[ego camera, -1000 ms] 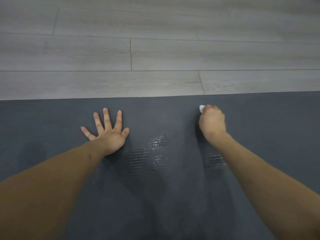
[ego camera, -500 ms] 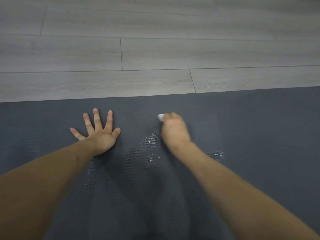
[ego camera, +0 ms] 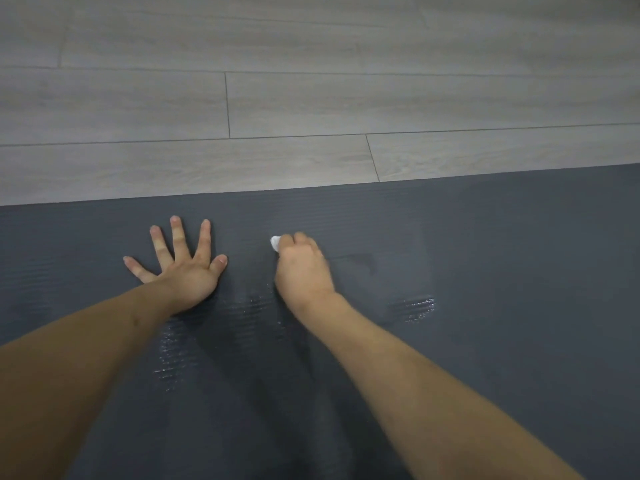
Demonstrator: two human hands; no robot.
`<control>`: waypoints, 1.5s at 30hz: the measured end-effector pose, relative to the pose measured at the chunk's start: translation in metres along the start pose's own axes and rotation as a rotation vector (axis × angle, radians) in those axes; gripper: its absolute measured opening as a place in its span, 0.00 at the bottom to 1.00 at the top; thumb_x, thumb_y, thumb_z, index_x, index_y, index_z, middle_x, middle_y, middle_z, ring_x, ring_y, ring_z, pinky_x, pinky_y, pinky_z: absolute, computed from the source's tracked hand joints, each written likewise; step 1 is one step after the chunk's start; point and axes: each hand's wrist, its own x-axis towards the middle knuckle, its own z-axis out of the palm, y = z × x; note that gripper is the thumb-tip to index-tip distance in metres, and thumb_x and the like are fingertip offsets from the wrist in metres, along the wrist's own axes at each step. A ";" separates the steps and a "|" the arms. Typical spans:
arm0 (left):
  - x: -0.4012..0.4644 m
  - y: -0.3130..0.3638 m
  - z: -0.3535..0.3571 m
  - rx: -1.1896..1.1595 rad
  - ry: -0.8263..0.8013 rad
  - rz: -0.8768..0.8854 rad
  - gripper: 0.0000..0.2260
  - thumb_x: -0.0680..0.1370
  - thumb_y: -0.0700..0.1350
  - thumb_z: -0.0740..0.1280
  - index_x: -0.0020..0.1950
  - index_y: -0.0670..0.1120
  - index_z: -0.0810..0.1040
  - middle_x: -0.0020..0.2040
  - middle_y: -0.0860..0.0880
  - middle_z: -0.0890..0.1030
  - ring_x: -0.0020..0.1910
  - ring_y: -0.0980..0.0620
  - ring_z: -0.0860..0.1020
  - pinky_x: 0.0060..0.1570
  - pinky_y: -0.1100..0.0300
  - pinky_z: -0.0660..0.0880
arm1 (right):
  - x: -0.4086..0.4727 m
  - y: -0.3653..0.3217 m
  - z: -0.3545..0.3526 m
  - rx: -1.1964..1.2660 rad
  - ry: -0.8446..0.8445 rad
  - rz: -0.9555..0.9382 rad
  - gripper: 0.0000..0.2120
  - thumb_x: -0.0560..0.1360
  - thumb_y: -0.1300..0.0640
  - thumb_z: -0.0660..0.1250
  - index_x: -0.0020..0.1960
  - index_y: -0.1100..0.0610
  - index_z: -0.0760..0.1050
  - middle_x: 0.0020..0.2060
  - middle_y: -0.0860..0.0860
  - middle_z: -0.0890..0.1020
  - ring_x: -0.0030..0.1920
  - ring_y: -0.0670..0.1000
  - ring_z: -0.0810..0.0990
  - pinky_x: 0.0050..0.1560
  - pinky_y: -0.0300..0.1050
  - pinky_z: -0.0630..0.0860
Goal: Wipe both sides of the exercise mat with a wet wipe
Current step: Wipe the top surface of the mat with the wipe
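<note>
While gripped, wipe [ego camera: 275,243] on mat [ego camera: 502,271].

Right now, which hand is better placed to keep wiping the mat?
Right. The right hand already grips the wipe against the mat, while the left hand lies flat with fingers spread, probably steadying the mat.

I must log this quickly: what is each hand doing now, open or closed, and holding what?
Left hand: open, fingers spread, flat on the exercise mat.
Right hand: closed around the wet wipe, on the mat.
</note>
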 end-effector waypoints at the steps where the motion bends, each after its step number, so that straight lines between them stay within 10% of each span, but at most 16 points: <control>1: 0.000 0.000 -0.001 -0.002 -0.001 0.001 0.31 0.83 0.68 0.45 0.78 0.67 0.29 0.78 0.53 0.22 0.77 0.44 0.23 0.68 0.25 0.31 | 0.000 0.028 -0.009 -0.049 0.025 0.022 0.19 0.80 0.66 0.59 0.69 0.60 0.74 0.60 0.61 0.77 0.63 0.62 0.74 0.64 0.54 0.72; 6: -0.001 -0.001 -0.002 0.000 -0.010 0.003 0.31 0.83 0.68 0.46 0.78 0.67 0.28 0.77 0.53 0.21 0.76 0.44 0.23 0.68 0.25 0.31 | -0.020 0.188 -0.070 -0.124 0.252 0.462 0.14 0.76 0.67 0.62 0.59 0.63 0.79 0.52 0.64 0.80 0.56 0.67 0.79 0.56 0.55 0.74; 9: -0.001 0.000 -0.001 -0.006 0.004 0.003 0.31 0.83 0.68 0.45 0.78 0.67 0.29 0.78 0.53 0.22 0.77 0.44 0.23 0.68 0.24 0.32 | -0.012 0.163 -0.055 -0.078 0.307 0.546 0.14 0.76 0.67 0.60 0.58 0.63 0.79 0.53 0.63 0.81 0.55 0.66 0.80 0.56 0.55 0.75; 17: 0.001 -0.001 0.001 0.012 0.016 -0.013 0.30 0.82 0.69 0.45 0.78 0.67 0.30 0.78 0.53 0.23 0.78 0.45 0.25 0.69 0.24 0.33 | -0.027 -0.003 0.010 0.032 0.102 -0.095 0.13 0.77 0.67 0.62 0.59 0.64 0.79 0.49 0.63 0.80 0.50 0.64 0.78 0.53 0.55 0.78; 22: 0.004 -0.002 0.002 0.012 0.030 -0.021 0.31 0.82 0.69 0.45 0.78 0.68 0.30 0.79 0.54 0.24 0.78 0.45 0.25 0.69 0.24 0.32 | -0.007 0.129 -0.038 -0.165 0.348 0.097 0.10 0.74 0.62 0.76 0.39 0.63 0.76 0.33 0.62 0.79 0.34 0.64 0.80 0.33 0.51 0.77; 45: 0.002 -0.001 0.002 0.002 0.034 -0.011 0.30 0.82 0.68 0.45 0.78 0.67 0.29 0.79 0.53 0.24 0.78 0.44 0.24 0.69 0.24 0.32 | 0.017 0.188 -0.068 -0.178 0.356 0.180 0.02 0.75 0.66 0.68 0.46 0.65 0.80 0.41 0.64 0.79 0.41 0.67 0.79 0.40 0.57 0.75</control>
